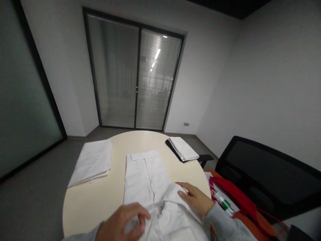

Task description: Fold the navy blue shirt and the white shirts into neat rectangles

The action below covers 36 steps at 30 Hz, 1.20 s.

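Note:
White trousers (pixel 140 179) lie lengthwise on the table, with the flat waistband at the far end and the nearer part rumpled into folds. My right hand (pixel 197 197) is at the right edge of the rumpled part, its thumb on top of a fold and its fingers along the far side, holding the cloth. Over the near left part of the trousers is my left hand (pixel 125 221), slightly blurred. Its fingers are curled, with a gap between them and the thumb, and no cloth shows in its grasp.
A folded white cloth (pixel 94 160) lies on the left of the round cream table (pixel 82 207). At the far right, another folded white cloth (pixel 184 148) rests on a dark one (pixel 173 150). Beside the table, a black-backed chair (pixel 265 174) holds a red item (pixel 235 192) and a plastic bottle (pixel 224 202).

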{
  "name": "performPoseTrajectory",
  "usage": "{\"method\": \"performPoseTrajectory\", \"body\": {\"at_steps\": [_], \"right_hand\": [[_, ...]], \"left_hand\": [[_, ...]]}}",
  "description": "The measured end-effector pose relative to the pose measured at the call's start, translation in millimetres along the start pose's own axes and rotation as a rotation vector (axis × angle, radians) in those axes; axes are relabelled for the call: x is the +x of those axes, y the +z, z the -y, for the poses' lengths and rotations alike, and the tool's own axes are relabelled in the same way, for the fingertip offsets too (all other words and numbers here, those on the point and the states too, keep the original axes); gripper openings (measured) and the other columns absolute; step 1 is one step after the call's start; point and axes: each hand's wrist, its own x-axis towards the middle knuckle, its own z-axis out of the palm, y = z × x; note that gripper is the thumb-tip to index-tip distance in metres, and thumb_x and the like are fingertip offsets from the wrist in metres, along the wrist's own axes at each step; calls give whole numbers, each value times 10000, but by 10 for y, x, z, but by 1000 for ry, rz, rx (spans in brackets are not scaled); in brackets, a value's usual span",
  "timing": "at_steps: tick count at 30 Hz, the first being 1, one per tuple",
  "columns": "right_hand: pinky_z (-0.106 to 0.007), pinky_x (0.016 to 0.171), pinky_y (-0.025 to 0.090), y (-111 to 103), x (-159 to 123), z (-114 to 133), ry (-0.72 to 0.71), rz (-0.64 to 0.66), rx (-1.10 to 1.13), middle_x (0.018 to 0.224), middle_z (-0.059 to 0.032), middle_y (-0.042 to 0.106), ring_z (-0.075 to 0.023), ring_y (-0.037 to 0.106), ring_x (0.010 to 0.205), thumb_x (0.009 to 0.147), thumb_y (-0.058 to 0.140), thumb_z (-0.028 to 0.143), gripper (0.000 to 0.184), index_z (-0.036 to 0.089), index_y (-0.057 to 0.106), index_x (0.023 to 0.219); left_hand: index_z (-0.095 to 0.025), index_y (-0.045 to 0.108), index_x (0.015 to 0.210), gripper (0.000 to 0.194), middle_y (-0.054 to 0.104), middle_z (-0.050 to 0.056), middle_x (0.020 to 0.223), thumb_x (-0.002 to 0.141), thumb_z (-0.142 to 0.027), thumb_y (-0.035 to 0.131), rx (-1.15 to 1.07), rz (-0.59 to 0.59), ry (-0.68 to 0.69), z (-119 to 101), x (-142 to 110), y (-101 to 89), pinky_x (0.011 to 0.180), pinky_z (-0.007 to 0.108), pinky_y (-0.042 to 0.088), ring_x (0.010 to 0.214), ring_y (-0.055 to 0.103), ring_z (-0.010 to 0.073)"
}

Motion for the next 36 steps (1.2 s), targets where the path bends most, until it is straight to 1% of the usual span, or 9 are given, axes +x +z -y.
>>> {"method": "performPoseTrajectory", "body": {"at_steps": [4, 7, 10, 16, 22, 26, 28, 31, 36], "right_hand": [[-483, 1109, 451, 71, -56, 44, -9, -32, 21, 1303, -84, 719, -327, 643, 1206, 827, 743, 517, 607, 297, 677, 1390], [-476, 1033, 510, 79, 17, 74, 50, -87, 11, 1224, -99, 741, -335, 683, 1081, 702, 840, 503, 748, 277, 675, 1395], [-488, 1085, 473, 107, 149, 93, 53, -20, -33, 1294, -125, 703, -351, 647, 1173, 690, 821, 487, 820, 240, 624, 1446], [-490, 1237, 294, 230, 273, 130, -6, 36, -178, 1533, -176, 516, -352, 458, 1430, 793, 661, 411, 809, 158, 481, 1539], [-433, 1074, 459, 484, -36, 213, 109, 106, -403, 1390, -123, 591, -305, 633, 1187, 803, 627, 336, 622, 264, 589, 1420], [-463, 924, 519, 417, -63, 478, 198, 128, -601, 1277, -107, 610, -312, 689, 1010, 860, 622, 435, 420, 315, 693, 1256], [-488, 933, 514, 318, 120, 666, 166, 61, -688, 1347, -136, 577, -350, 661, 1090, 886, 620, 440, 379, 305, 716, 1227], [-501, 1071, 450, 253, 626, 879, -42, -62, -720, 1499, -155, 497, -368, 539, 1298, 928, 616, 398, 473, 282, 639, 1387], [-516, 1239, 260, 593, 1446, 697, -281, 52, -636, 1644, -130, 379, -327, 332, 1504, 965, 612, 403, 644, 265, 440, 1570]], "left_hand": [[-281, 521, 1522, 564, 557, 104, 1546, 1005, -506, 531, 131, 57, -402, 670, 343, -165, 1211, 514, 374, 1434, 498, 318], [-292, 437, 1589, 649, 395, 89, 1659, 1004, -571, 486, 249, 150, -433, 1084, 532, -78, 1264, 613, 198, 1561, 288, 342], [-343, 385, 1608, 614, 328, 44, 1690, 1034, -556, 419, 359, 182, -460, 1373, 712, -39, 1267, 644, 120, 1587, 212, 317], [-392, 272, 1643, 582, 208, -34, 1725, 1067, -471, 305, 487, 297, -615, 1834, 1132, -254, 1250, 665, 131, 1604, 138, 303], [-402, 266, 1641, 585, 191, -34, 1736, 1060, -466, 279, 451, 318, -653, 2202, 1349, -357, 1236, 675, 153, 1608, 116, 306], [-373, 457, 1553, 557, 405, 22, 1664, 1000, -432, 430, 472, 316, -642, 2379, 1532, -483, 1173, 600, 346, 1530, 351, 315], [-321, 598, 1433, 489, 563, 76, 1537, 968, -408, 477, 502, 279, -640, 2462, 1671, -564, 1101, 555, 432, 1412, 503, 327], [-259, 695, 1280, 405, 656, 123, 1397, 954, -380, 488, 549, 211, -643, 2581, 1891, -620, 1047, 552, 462, 1305, 578, 349], [-293, 504, 1516, 551, 434, 49, 1643, 972, -375, 489, 572, 92, -587, 2812, 2169, -487, 1211, 517, 298, 1504, 362, 300]]}}
